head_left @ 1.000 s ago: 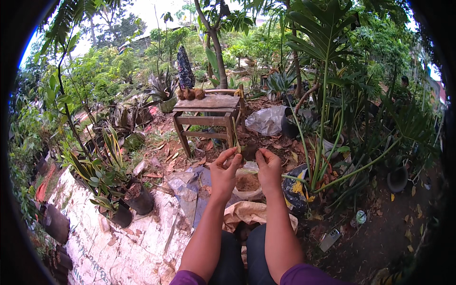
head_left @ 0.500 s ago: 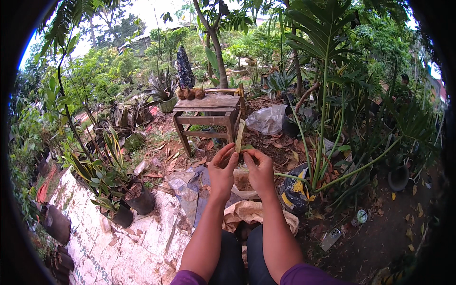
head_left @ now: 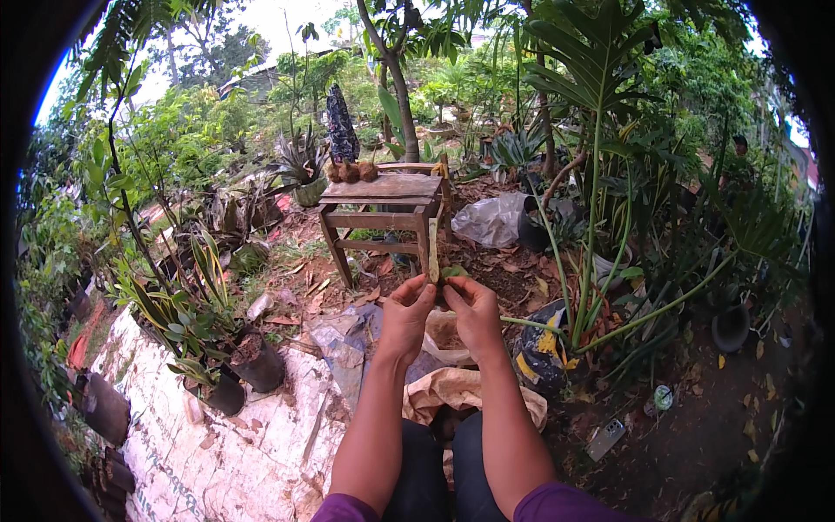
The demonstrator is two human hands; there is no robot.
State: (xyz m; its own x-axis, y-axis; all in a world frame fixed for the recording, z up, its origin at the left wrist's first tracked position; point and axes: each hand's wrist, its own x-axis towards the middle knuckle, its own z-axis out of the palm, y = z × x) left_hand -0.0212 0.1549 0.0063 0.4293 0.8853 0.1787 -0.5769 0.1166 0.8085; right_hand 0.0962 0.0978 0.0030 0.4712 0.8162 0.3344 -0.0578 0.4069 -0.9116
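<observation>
My left hand [head_left: 407, 320] is closed in a pinch on the base of a long, narrow, pale yellow-green leaf [head_left: 434, 248], which stands upright above the fingertips. Close beside it, my right hand [head_left: 475, 318] is also closed, thumb against fingers, at the lower end of the leaf. A small green leaf [head_left: 454, 271] shows just over the right fingers; whether it is joined to the pale one I cannot tell. Below the hands lies a clear plastic bag [head_left: 448, 355], with an open beige sack [head_left: 439, 389] in front of my knees.
A wooden stool [head_left: 374, 189] bearing several brown fibrous lumps [head_left: 348, 172] stands ahead. Potted plants [head_left: 259, 365] sit on a white sheet [head_left: 252, 444] at left. At right are a large-leaved plant in a black-and-yellow bag [head_left: 541, 357] and a phone [head_left: 606, 438] on the soil.
The pale leaf has shifted slightly left and turned more edge-on. Both hands stay together in nearly the same place, the right one a little lower.
</observation>
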